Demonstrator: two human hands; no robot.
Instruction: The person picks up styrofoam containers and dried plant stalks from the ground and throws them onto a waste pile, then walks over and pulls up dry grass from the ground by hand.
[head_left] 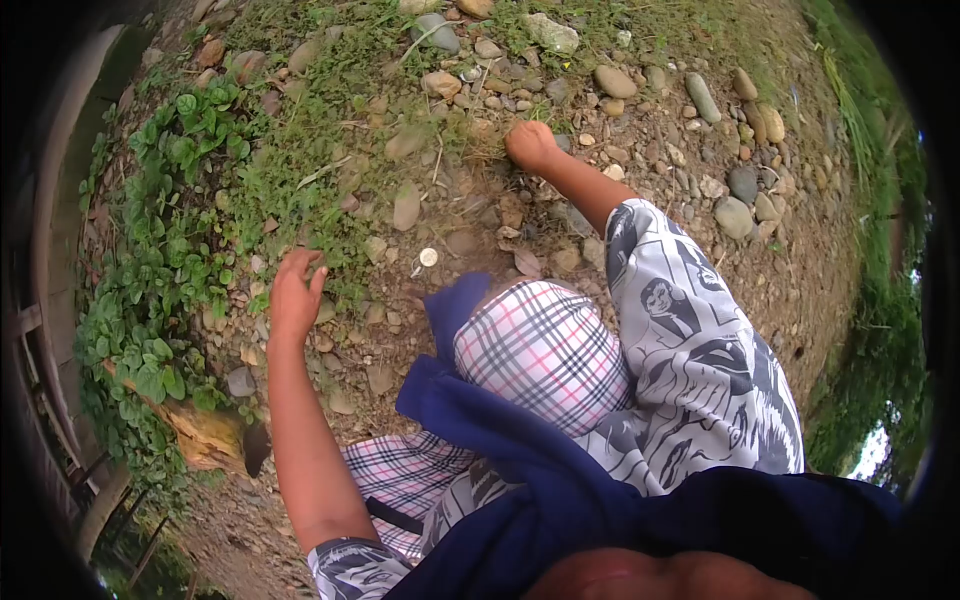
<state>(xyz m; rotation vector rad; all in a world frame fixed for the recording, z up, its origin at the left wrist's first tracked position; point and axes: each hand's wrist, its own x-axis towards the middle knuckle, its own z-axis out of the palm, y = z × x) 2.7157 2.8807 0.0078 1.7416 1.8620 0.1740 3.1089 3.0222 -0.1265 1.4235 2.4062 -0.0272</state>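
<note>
My right hand [531, 146] is closed in a fist low over the stony soil. It is at the edge of a patch of dry, brownish weeds [484, 143]; what its fingers hold, if anything, is hidden. On the left, my left hand [296, 297] hovers near low green weeds [345, 235], its thumb apart from the fingers and nothing visible in it. Between the hands lie a flat oval stone [406, 206] and a small round whitish object [429, 257].
Leafy plants [150, 330] grow along the left, beside a piece of wood [205, 435]. Rounded stones [734, 217] are scattered at the right. A plaid cloth [540, 355] covers my knee close to the ground. Taller grass [850, 110] borders the far right.
</note>
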